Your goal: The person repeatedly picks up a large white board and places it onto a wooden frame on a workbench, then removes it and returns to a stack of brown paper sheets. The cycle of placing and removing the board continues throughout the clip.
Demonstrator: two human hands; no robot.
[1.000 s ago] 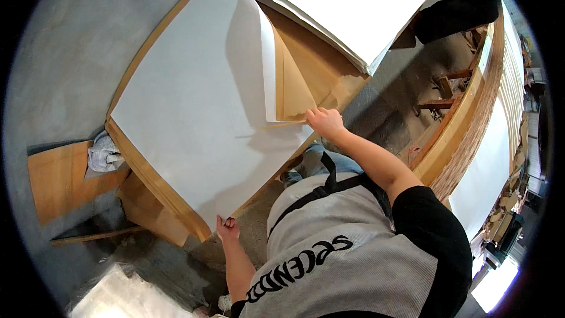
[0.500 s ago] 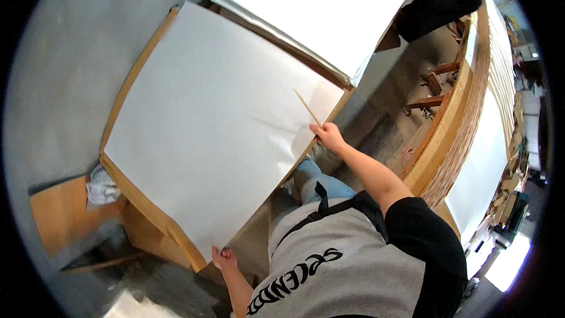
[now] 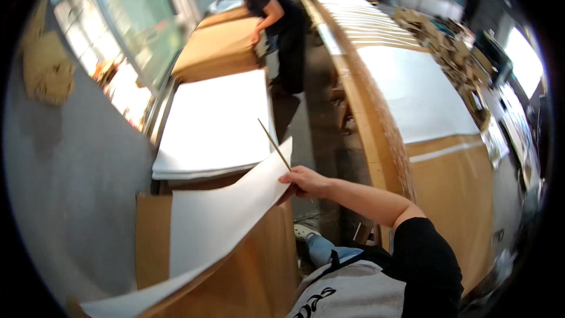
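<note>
Head view: the right hand (image 3: 303, 181) pinches a thin stick (image 3: 273, 143) and the edge of a white sheet (image 3: 220, 215) bowed above brown paper (image 3: 259, 268); left hand unseen. Uneven tension could crease the sheet; its raised corner could catch the white stack (image 3: 218, 121) beyond.

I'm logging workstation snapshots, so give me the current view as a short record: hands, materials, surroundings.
Right hand: the right hand pinches a thin stick at the edge of a white sheet
Left hand: not in view
Sheet state: curved, its right side raised
Below sheet: brown material
Beyond sheet: white stack, then brown stack
Co-worker: person in dark clothes beside the brown stack
Right side: long table carrying another white sheet
Left side: glass window
</note>
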